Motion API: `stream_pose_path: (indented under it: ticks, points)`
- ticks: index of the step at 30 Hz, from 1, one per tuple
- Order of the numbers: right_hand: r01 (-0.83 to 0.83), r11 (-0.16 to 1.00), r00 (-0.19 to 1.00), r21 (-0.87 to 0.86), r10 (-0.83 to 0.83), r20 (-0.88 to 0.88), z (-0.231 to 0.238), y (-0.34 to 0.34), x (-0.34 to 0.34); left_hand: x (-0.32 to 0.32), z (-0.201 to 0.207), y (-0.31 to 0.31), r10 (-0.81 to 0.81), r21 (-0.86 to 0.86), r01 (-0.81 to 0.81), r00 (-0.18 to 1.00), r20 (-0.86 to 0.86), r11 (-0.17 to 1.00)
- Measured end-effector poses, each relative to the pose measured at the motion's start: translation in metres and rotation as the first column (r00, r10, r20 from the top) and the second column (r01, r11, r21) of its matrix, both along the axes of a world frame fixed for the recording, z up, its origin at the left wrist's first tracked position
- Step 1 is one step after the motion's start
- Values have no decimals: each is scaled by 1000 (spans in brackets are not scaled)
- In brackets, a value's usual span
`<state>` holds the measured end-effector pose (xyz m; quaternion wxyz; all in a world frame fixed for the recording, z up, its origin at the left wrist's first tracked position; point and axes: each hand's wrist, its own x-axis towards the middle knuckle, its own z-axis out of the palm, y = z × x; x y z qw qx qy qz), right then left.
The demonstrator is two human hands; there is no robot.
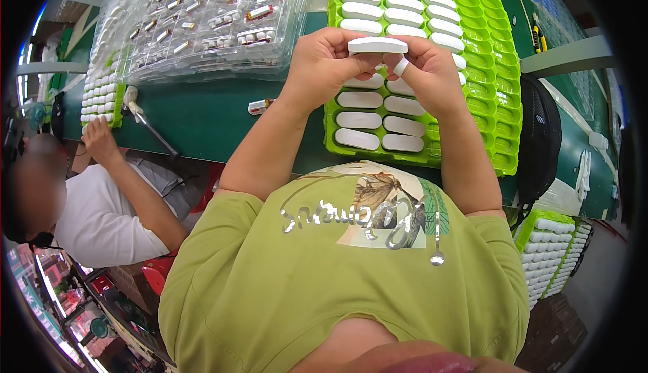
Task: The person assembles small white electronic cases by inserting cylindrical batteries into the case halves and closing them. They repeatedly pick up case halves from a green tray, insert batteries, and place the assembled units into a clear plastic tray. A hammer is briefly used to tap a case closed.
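A white, long oval plastic piece (377, 45) is held level between my two hands over a bright green tray (496, 96). My left hand (322, 62) pinches its left end with thumb and fingers. On the opposite end my right hand (433, 72) closes in the same way, with a white band round one finger or thumb. The fingers partly hide the piece's underside. Similar white oval pieces (358, 139) lie in rows in the tray's left columns, some behind my hands. Green hollows show in its right columns.
A clear plastic tray (223, 69) of small wired parts lies left of the green tray. One silver-and-red part (260, 106) sits by my left forearm. A black bag (540, 133) is at right. A co-worker's hand (101, 140) touches another green tray, near a long-handled tool (145, 122).
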<state>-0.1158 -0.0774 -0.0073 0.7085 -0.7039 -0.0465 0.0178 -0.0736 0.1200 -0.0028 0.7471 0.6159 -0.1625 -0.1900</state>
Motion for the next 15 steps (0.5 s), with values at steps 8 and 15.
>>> stream_pose_path:
  ticks: [8,15]
  points:
    - [33,996,996,82,-26,-84,3,3,1,4,-2,4,2,-44,-2,1000,-14,999]
    - [71,979,997,-191,-71,7,6,9,-3,0,-2,1,24,63,-27,998,54,998]
